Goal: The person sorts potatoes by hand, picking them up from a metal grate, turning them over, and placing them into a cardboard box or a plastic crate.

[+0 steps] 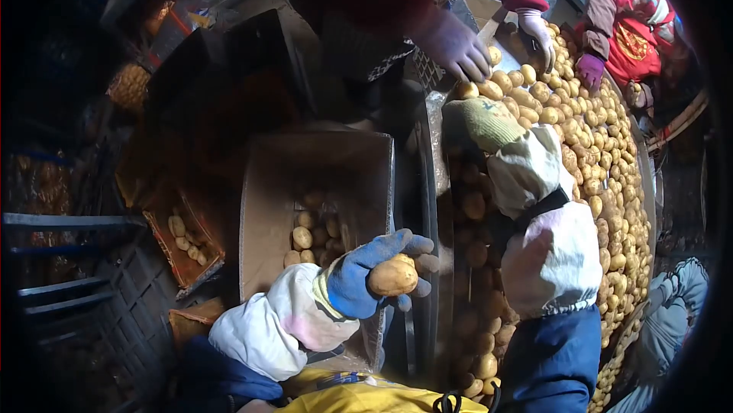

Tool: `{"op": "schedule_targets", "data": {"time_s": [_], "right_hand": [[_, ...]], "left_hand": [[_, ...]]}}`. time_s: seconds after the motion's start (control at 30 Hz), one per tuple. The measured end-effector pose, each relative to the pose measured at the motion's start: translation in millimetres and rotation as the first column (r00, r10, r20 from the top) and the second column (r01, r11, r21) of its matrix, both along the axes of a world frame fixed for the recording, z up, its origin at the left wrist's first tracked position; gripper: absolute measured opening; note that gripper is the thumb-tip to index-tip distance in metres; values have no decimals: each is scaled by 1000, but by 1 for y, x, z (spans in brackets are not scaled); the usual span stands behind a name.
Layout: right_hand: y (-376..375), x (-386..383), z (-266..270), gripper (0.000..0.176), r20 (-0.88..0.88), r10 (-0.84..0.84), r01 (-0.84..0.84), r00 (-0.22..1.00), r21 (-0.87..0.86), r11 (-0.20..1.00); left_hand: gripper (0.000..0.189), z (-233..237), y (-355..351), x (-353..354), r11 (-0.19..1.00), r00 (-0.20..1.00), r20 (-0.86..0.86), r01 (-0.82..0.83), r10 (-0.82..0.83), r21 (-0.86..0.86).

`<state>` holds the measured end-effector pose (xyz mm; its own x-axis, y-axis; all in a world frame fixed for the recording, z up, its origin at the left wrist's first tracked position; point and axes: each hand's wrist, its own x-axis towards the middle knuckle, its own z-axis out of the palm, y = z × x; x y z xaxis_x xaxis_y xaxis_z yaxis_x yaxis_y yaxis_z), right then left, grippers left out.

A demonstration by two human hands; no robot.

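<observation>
My left hand (366, 272), in a blue and grey glove, holds a potato (393, 277) above the right edge of an open cardboard box (317, 161). Several potatoes (303, 237) lie in the bottom of that box. My right hand (482, 123), in a pale yellow-green glove, reaches forward to the near edge of a large spread of potatoes (603, 176). Its fingers are mostly hidden in shadow and at the glove's far side, so their grip cannot be made out.
A co-worker's gloved hands (454, 43) touch potatoes just beyond my right hand. Another person's purple-gloved hand (590, 72) rests at the far side. A small box (202, 226) with potatoes and a dark slatted crate (149, 298) stand at left. Someone's grey-clad legs show lower right.
</observation>
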<state>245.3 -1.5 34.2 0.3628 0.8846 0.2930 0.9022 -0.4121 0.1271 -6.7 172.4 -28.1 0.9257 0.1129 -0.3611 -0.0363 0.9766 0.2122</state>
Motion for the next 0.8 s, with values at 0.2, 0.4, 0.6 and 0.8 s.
{"op": "schedule_targets", "data": {"time_s": [0.2, 0.4, 0.6, 0.8], "right_hand": [[59, -23, 77, 10, -156, 129, -112, 979, 109, 988], [66, -3, 42, 14, -124, 64, -62, 990, 17, 998], [137, 41, 11, 24, -388, 2, -13, 922, -26, 1000], [106, 137, -17, 29, -794, 135, 73, 593, 220, 973]], "left_hand": [[52, -10, -2, 1, 999, 998, 65, 20, -17, -42], [51, -5, -6, -3, 1000, 998, -63, 17, -17, 2], [52, 2, -8, -3, 998, 995, -99, 11, -5, 61], [42, 21, -2, -27, 994, 985, -136, -97, 103, 47]]}}
